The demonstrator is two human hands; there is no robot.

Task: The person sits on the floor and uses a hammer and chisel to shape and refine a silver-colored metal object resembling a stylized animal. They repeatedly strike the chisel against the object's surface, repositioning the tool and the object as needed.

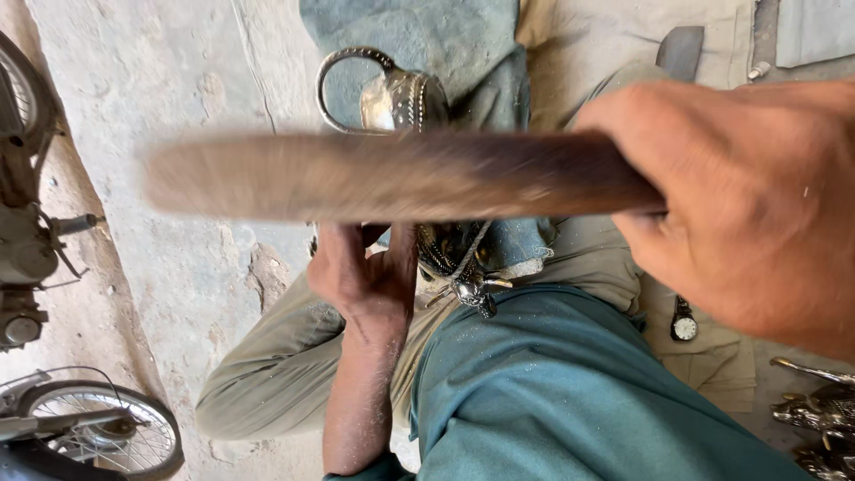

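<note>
The person sits on the ground with an ornate metal jug (419,102) propped against the knees over a blue cloth (445,40). The right hand (748,205) has its fingers wrapped around a long flat wooden stick (383,176), blurred with motion across the jug, so the step in hand looks like beating or rubbing the metal. The left hand (370,272) grips the jug's lower part, fingers curled around it. The next stroke calls for a steady brace and a square landing. The jug looks dull silver, patterned, with a looped handle.

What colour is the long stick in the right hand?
Brown, blurred as it shows; the stick is gripped by the right hand, seen in the head view.
</note>
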